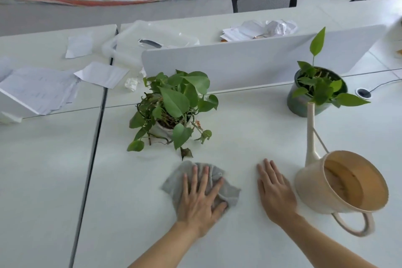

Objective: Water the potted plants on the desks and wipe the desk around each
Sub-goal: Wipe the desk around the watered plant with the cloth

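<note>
On the white desk [130, 213], in front of the pothos in a white pot [171, 106], the left hand [201, 198] lies flat on a grey cloth [231, 193] with straight, spread fingers and presses it on the surface. The right hand [275, 191] rests flat on the desk, fingers together, holding nothing, just beside a cream watering can [309, 187]. Behind the can stands a second plant in a dark green pot [304, 102], near the white divider panel [239, 63]. Loose papers [41, 89] lie on the neighbouring desk at the left.
</note>
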Motion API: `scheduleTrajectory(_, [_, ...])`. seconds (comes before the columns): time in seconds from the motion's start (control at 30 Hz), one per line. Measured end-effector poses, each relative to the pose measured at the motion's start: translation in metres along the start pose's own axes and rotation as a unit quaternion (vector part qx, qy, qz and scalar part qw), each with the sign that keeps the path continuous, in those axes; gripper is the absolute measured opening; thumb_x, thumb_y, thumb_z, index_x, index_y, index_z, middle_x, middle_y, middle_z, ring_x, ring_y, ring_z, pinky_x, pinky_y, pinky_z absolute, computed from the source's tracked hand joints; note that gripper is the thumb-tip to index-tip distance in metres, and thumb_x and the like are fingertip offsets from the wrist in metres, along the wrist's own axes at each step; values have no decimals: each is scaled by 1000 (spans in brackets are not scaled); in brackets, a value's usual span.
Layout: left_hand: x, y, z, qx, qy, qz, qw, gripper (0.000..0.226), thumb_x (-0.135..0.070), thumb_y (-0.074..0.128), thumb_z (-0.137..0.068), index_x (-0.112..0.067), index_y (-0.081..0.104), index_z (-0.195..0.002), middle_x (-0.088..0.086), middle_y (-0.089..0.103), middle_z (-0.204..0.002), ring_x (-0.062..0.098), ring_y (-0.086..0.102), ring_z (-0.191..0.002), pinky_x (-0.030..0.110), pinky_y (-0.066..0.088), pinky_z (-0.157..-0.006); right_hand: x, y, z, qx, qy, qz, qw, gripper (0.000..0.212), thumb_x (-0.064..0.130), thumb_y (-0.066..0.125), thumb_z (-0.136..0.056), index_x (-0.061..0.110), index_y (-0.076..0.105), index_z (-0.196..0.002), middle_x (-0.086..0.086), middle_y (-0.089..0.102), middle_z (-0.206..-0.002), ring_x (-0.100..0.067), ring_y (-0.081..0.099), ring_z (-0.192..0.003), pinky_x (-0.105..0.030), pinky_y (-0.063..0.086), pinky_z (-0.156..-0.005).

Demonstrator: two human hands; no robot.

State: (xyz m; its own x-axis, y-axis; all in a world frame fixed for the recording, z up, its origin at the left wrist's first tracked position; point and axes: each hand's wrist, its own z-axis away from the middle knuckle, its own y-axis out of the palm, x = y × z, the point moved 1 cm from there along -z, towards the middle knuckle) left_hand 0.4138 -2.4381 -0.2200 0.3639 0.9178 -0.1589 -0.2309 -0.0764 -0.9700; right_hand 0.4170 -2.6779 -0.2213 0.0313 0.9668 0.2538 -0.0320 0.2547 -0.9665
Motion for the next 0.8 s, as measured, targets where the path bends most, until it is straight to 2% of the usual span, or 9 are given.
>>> scheduleTrajectory(0.1, [-8,-8,-65,-5,-15,1,1000,67,-70,17,-92,-37,25,-151,11,11,-162,39,6,-147,59,9,-111,-1,7,-2,-24,-9,-15,1000,61,36,13,-106,8,56,-139,-13,50,-149,-24,37,-141,-37,32,-104])
scheduleTrajectory(0.2, [-10,-25,-149,0,-66,44,997,69,-68,17,-92,-39,2,-153,9,-20,-160,36,-22,-144,59,-7,-115,-4,10,-2,-40,-11,-37,998,60,37,14,-106,10,57,-139,-11,49,-150,-22,36,-141,-38,32,-105])
scheduleTrajectory(0.23, [-9,-34,-175,2,-92,61,994,70,-67,18,-92,-38,-1,-153,9,-25,-158,38,-24,-144,58,-8,-114,-5,10,-1,-49,-10,-42,998,59,36,16,-106,10,56,-139,-11,48,-151,-22,37,-142,-38,32,-105])
scheduleTrajectory(0.33, [-4,-53,-248,-8,-147,64,987,70,-66,19,-94,-35,1,-154,11,-21,-159,39,-12,-146,53,0,-115,-8,13,-3,-58,-16,-57,997,53,35,20,-106,12,54,-140,-9,47,-151,-22,38,-142,-38,34,-104])
scheduleTrajectory(0.47, [-1,-61,-310,-29,-193,25,980,72,-66,16,-93,-30,6,-154,18,1,-161,46,-7,-145,63,-6,-114,-10,17,-5,-81,-19,-57,995,51,33,25,-105,11,60,-136,-10,51,-149,-22,40,-141,-38,37,-101])
scheduleTrajectory(0.53, [-4,-57,-319,-36,-200,20,979,72,-66,15,-93,-29,9,-154,19,4,-161,46,-4,-145,64,-6,-114,-13,15,-9,-91,-22,-50,994,52,32,25,-105,10,61,-135,-11,51,-148,-22,40,-140,-39,38,-100])
scheduleTrajectory(0.6, [-8,-51,-303,-39,-173,17,984,71,-63,17,-94,-29,9,-155,18,-3,-161,44,-10,-146,61,-9,-114,-15,18,-8,-86,-22,-44,995,53,32,24,-105,9,61,-136,-12,50,-149,-23,39,-141,-40,38,-101])
scheduleTrajectory(0.7, [-14,-35,-251,-34,-115,16,993,68,-62,17,-94,-33,2,-154,13,-16,-160,38,-18,-146,55,-9,-115,-13,19,-5,-79,-17,-42,996,56,33,22,-105,8,60,-137,-12,48,-151,-24,39,-142,-40,37,-103])
scheduleTrajectory(0.8, [-15,-21,-175,-37,-78,20,996,68,-62,21,-94,-34,6,-154,11,-13,-161,35,-15,-147,55,-8,-116,-10,16,-5,-60,-8,-33,998,59,34,17,-106,8,60,-137,-11,49,-150,-25,42,-141,-40,35,-105])
